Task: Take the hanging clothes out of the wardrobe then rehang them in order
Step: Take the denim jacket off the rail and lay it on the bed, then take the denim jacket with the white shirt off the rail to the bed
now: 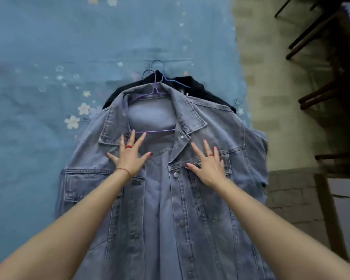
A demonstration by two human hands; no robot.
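Note:
A light blue denim jacket (200,199) lies front-up on the bed, hung on a purple wire hanger (155,91). Under it a dark garment (192,81) shows at the collar, on a blue wire hanger (163,74). My left hand (129,156) rests flat with fingers spread on the jacket's left chest, below the collar. My right hand (207,166) lies flat with fingers spread on the right chest, by the pocket flap. Neither hand grips anything.
The bed carries a blue sheet (69,47) printed with small flowers and stars. Its right edge runs beside a tiled floor (275,81). Dark wooden furniture legs (321,98) stand at the right.

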